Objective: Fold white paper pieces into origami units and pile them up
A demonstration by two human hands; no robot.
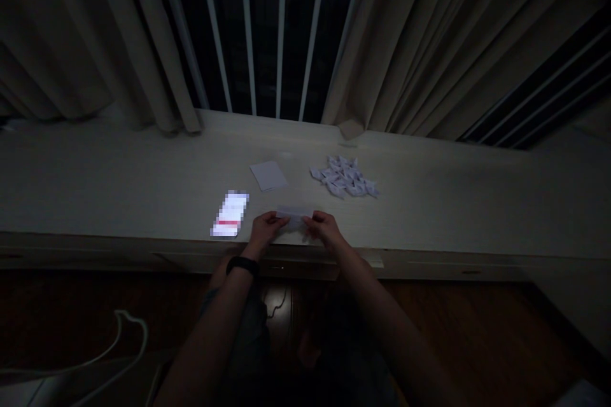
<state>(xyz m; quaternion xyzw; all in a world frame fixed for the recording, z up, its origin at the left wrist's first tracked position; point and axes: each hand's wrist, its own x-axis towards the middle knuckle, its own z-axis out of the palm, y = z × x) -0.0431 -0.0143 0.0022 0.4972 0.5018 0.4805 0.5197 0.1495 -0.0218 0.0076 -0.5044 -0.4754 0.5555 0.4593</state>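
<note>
A small sheet of white paper [294, 212] is held level between my two hands at the front of the pale counter. My left hand [268, 229], below a black wristband, pinches the paper's left end. At the other end, my right hand [325, 227] has its thumb and fingers closed on it. Just beyond lies a stack of square white paper [269, 176]. Farther right sits a pile of several folded white paper pieces [344, 177]. The room is dim, so the creases in the held paper are hard to make out.
A lit phone [230, 213] lies left of my hands on the counter [453, 203]. Curtains [405, 44] and a barred window stand behind it. Drawers run below the counter's front edge, above my legs. A white cable [143, 331] loops at lower left.
</note>
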